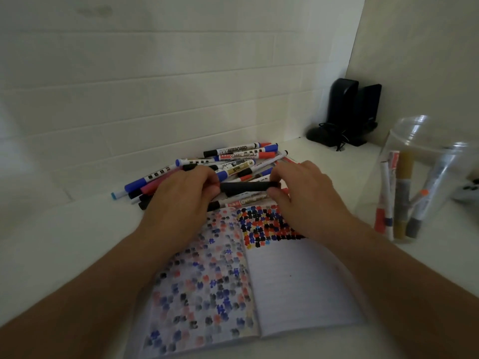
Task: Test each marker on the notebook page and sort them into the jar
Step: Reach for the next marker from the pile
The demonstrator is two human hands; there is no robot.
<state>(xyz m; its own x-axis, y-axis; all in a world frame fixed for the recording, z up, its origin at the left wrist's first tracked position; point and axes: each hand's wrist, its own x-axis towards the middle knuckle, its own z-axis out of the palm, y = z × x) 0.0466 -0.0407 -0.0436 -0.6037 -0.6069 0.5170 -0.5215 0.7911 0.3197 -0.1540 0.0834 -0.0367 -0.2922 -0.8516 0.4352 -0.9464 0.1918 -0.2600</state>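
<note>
Right now your two hands share one black marker [247, 187], held level between them above the far edge of the open notebook [298, 281]. Your left hand [181, 200] has its fingers and thumb curled round the marker's left end, and your right hand [302, 195] pinches the right end with fingertips on top and the thumb beneath. Whether the cap is on or coming off cannot be told, since your fingers cover both ends. Just beyond your grip lies the loose pile of markers [228, 161], some touching the notebook's top edge. Directly below your grip, the left page is covered in faded colour dabs and the right page carries dense dabs along its top. Well off to the right of your right hand stands the clear jar [414, 141] with several markers upright inside.
</note>
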